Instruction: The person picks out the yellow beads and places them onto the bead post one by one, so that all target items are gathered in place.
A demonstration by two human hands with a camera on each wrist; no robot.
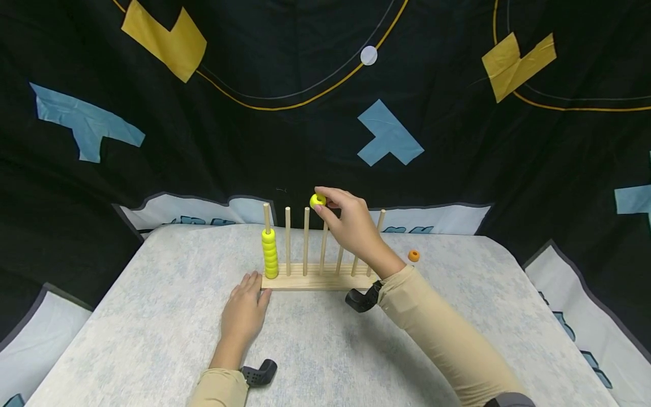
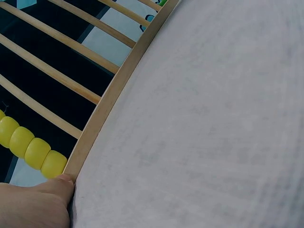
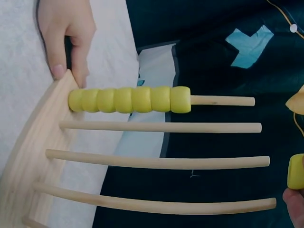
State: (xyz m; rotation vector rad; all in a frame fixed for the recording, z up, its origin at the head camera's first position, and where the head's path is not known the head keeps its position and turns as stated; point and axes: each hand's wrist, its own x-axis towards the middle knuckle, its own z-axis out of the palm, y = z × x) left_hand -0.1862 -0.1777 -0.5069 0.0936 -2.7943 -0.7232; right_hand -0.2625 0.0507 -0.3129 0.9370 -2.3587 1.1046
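A wooden peg stand [image 1: 315, 282] with several upright pegs stands on the table. Yellow beads [image 1: 270, 254] are stacked on its leftmost peg, whose bare top sticks out above them. My left hand [image 1: 243, 310] holds the left end of the base, thumb on the front side and fingers behind, as the right wrist view shows. Raised above the middle pegs, my right hand [image 1: 351, 221] pinches another yellow bead [image 1: 317, 200] between thumb and fingers. In the right wrist view that held bead [image 3: 296, 172] appears at the right edge, beyond the peg tips.
An orange bead [image 1: 414, 256] lies on the table [image 1: 178, 299] to the right of the stand. Behind the table hangs a black cloth [image 1: 244, 152] with blue and yellow shapes. The right forearm crosses over the table's right half.
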